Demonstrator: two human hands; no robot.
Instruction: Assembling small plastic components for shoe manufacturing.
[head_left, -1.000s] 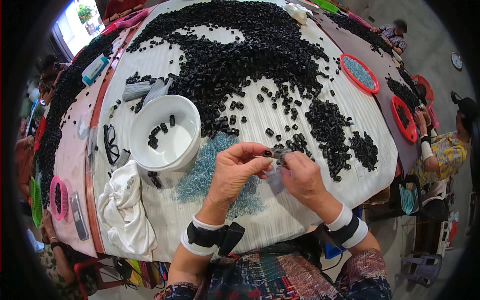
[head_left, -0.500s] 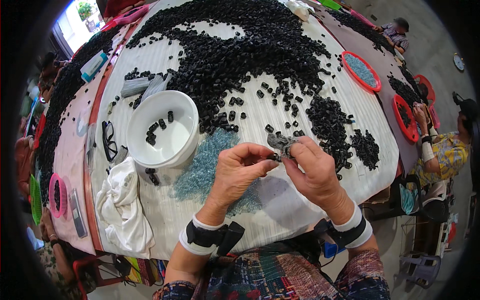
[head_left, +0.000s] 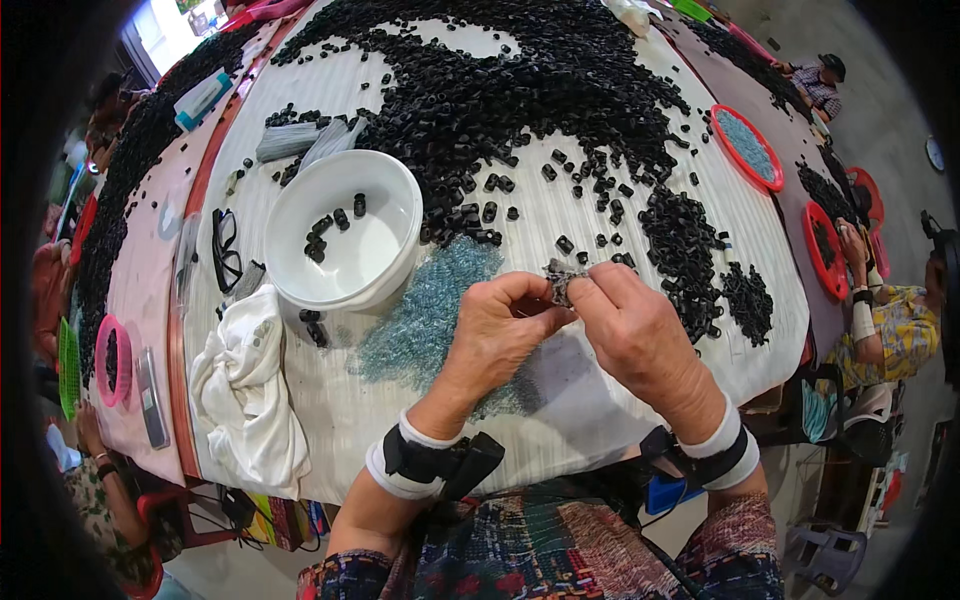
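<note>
Both my hands meet over the white-covered table. My left hand point(head_left: 505, 335) is closed in a pinch at the fingertips; half a second ago a small black plastic part showed there, and now the fingers hide it. My right hand point(head_left: 640, 325) is closed around a crumpled grey cloth point(head_left: 560, 276), its fingertips pressed against those of the left. Beneath and left of my hands spreads a pile of small clear bluish pieces point(head_left: 425, 325). A white bowl point(head_left: 290, 285) stands to the left with several black parts point(head_left: 318, 238) inside.
A big heap of black cylindrical parts point(head_left: 520, 100) covers the far table; smaller piles point(head_left: 680, 245) lie at right. Eyeglasses point(head_left: 226, 250), a white cloth point(head_left: 245, 400) and grey strip bundles point(head_left: 290, 142) lie left. A red basket point(head_left: 768, 182) holds bluish pieces. Other people work at both sides.
My hands have come closer together, and the grey cloth now sits between the fingertips, covering the black part. The whole view has shifted slightly.
</note>
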